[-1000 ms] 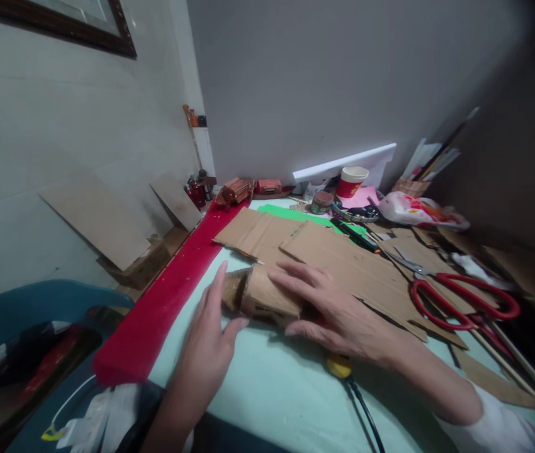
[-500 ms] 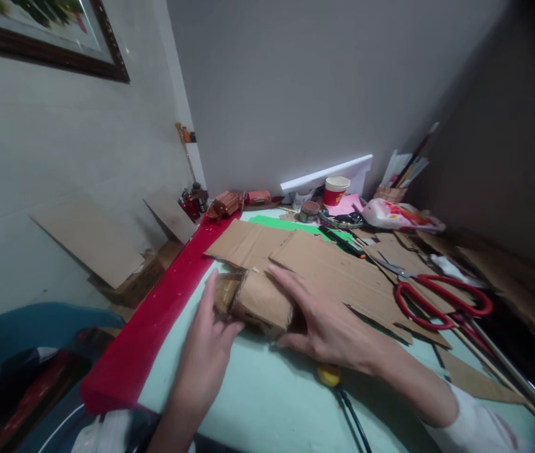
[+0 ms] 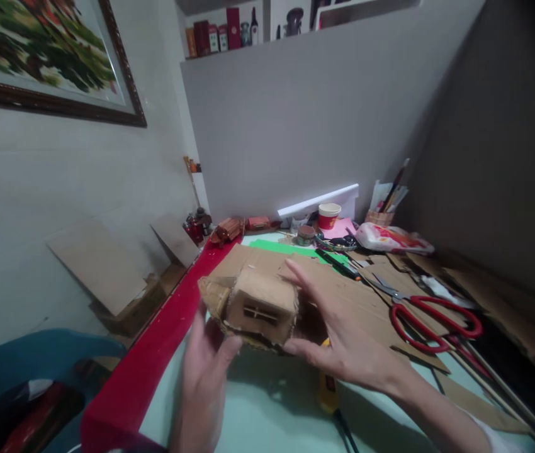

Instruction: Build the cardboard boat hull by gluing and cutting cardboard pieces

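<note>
head view: hands (image 3: pixel 204 380) (image 3: pixel 347 343) hold cardboard model (image 3: pixel 265 296) by edges, scissors (image 3: pixel 400 296) well apart.

Looks like a room in a home, with a tabletop (image 3: pixel 267 402) given over to cardboard craft. Seems domestic from the framed painting (image 3: pixel 45 41) on the pale wall (image 3: pixel 107 182) and the shelf (image 3: pixel 266 22) of bottles (image 3: pixel 254 30) and boxes (image 3: pixel 233 28) higher up. Shows handiwork in the flat cardboard sheets (image 3: pixel 343 296), the red-handled scissors (image 3: pixel 421 301), the pot (image 3: pixel 379 218) of slender sticks (image 3: pixel 394 187), the green sheet (image 3: pixel 277 246) and the small cardboard model (image 3: pixel 267 289) with a barred window. Has a red-and-white paper cup (image 3: pixel 328 218) standing near the back, too.
</note>
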Tool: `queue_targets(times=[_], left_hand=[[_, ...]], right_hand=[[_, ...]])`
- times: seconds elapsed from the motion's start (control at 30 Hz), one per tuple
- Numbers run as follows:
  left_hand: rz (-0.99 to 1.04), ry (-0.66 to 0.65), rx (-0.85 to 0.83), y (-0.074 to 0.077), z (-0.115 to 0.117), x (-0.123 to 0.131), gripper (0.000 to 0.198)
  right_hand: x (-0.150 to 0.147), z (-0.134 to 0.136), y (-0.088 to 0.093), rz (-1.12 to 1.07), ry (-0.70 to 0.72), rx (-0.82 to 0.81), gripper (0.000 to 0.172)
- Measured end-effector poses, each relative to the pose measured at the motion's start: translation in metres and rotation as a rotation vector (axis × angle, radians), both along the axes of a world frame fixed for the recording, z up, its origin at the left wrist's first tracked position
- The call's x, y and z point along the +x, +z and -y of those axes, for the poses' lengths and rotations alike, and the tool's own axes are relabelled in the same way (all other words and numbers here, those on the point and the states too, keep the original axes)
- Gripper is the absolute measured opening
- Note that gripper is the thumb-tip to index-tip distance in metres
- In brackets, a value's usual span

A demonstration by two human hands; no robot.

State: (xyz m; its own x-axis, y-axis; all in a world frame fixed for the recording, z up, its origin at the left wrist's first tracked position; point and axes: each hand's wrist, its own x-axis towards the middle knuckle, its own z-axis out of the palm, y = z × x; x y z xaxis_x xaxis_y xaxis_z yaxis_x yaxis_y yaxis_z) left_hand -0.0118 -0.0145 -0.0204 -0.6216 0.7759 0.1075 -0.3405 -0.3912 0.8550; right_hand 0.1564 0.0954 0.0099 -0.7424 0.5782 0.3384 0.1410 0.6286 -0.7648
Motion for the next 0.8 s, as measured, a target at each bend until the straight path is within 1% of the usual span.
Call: queue_targets(times=[0.1, 0.27, 0.4, 0.57, 0.7, 0.8], left_hand=[[0.075, -0.052, 0.034, -0.002, 0.002, 0.009, 0.083], [0.128, -0.099, 0.105, -0.004, 0.008, 0.018, 0.079], [0.227, -0.139, 0.049, 0.000, 0.014, 0.022, 0.071], [0.255, -0.137, 0.025, 0.001, 0.017, 0.025, 0.056], [0.313, -0.097, 0.049, 0.005, 0.016, 0.028, 0.061], [0.326, -0.030, 0.049, 0.006, 0.013, 0.031, 0.065]], right_hand=[[0.002, 0.006, 0.007, -0.036, 0.036, -0.010, 0.099], [0.006, 0.012, 0.013, -0.062, 0.061, -0.002, 0.093], [0.007, 0.017, 0.017, -0.052, 0.090, 0.024, 0.091], [0.006, 0.025, 0.021, -0.046, 0.096, 0.128, 0.086], [0.007, 0.024, 0.020, -0.029, 0.093, 0.170, 0.088], [0.009, 0.023, 0.018, -0.056, 0.062, 0.186, 0.091]])
